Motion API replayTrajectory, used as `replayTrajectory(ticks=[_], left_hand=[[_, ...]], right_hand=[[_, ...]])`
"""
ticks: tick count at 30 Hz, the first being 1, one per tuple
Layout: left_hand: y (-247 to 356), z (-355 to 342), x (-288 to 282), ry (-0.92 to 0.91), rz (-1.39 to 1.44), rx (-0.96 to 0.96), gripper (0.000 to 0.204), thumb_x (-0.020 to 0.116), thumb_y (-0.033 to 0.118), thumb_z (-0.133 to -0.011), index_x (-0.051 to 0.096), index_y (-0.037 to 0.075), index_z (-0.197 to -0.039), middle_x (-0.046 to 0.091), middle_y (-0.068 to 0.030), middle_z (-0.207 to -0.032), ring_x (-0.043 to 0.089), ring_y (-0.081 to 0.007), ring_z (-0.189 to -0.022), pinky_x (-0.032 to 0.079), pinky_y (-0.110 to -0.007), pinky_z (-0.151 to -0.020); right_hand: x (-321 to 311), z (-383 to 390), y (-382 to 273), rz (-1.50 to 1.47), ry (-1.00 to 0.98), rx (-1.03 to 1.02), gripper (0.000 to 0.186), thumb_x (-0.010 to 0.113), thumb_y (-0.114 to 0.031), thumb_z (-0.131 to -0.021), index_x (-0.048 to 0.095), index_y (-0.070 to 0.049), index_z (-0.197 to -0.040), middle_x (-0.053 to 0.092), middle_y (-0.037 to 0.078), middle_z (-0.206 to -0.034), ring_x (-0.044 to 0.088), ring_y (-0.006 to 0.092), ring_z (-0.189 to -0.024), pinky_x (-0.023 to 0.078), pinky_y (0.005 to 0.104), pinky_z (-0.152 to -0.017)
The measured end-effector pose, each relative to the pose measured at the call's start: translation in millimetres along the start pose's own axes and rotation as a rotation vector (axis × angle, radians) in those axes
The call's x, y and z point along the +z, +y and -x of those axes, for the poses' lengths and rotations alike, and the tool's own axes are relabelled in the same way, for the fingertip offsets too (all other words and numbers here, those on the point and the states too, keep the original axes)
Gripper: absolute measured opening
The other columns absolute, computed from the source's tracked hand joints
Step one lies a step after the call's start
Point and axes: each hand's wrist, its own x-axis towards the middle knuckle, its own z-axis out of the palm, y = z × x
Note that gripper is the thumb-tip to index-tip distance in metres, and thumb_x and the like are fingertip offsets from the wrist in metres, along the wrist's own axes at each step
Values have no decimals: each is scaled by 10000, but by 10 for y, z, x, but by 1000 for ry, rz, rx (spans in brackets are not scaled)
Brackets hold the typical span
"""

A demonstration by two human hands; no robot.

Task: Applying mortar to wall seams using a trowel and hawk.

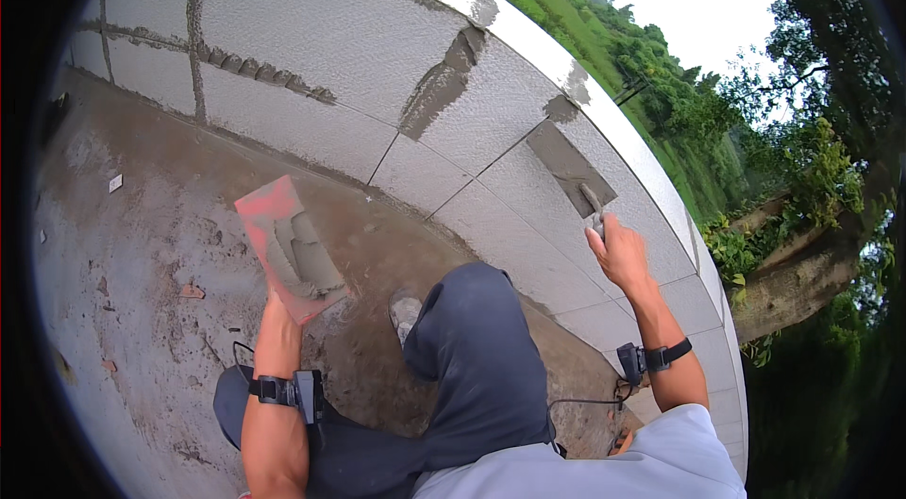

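Setting: outdoors, a rough concrete floor [142, 244], grey-brown and stained, with small chips scattered on it. A low wall [321, 56] of pale grey blocks, coarse-faced, curves from 10 o'clock across to 4 o'clock. Its joints are part filled with darker wet mortar. Green trees [755, 122] and white sky lie beyond at 1 to 3 o'clock.

Item 1: trowel [578, 174]. Flat, oblong steel blade, smeared grey all over, lying flat against the wall face at about 2 o'clock. Long axis runs from my hand up toward 11 o'clock, free end uppermost. A thin bent shank joins it to the handle. My right hand [618, 249] has its grip clamped round that handle, which is hidden inside the fist.

Item 2: mortar board [291, 247]. Flat rectangle, red where bare, held at about 9 o'clock over the floor. Long axis points up toward 11 o'clock, far corner highest. It carries a ridged heap of wet grey mortar [307, 258], thickest at the near end. My left hand [276, 306] sits beneath the near edge; the fingers are hidden, so I cannot tell how the grip closes, only that it bears the board.

Item 3: black wrist straps, one per forearm, each with a small dark box.

Item 4: my bent knee in dark grey trousers [472, 357] at 6 o'clock, between the arms; a mortar-spattered shoe [406, 313] just beside it.
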Motion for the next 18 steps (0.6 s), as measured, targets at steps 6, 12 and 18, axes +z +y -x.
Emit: replayTrajectory(ticks=[6,12,18], left_hand=[[-63,-89,-12,-429,-540,406,424,619,240,-890,457,72,-1244,552,-89,-1170,564,-278,-1017,535,-470,-811],[-92,33,186,-44,-1254,500,744,812,180,-721,375,79,-1315,543,-75,-1181,536,-223,-1033,520,-385,-853],[-20,41,-26,-57,-302,37,638,731,201,-813,377,90,-1332,537,-66,-1190,550,-250,-1056,514,-422,-849]], right_hand=[[384,-212,104,28,96,136,386,554,-360,-934,506,21,-959,638,258,-731,631,452,-708,482,545,-629],[534,25,-217,-44,86,164,378,545,-353,-940,501,20,-977,637,267,-732,631,455,-707,475,555,-622],[1048,-78,49,-51,118,149,371,537,-352,-944,504,15,-987,638,263,-728,631,454,-693,480,547,-622]])
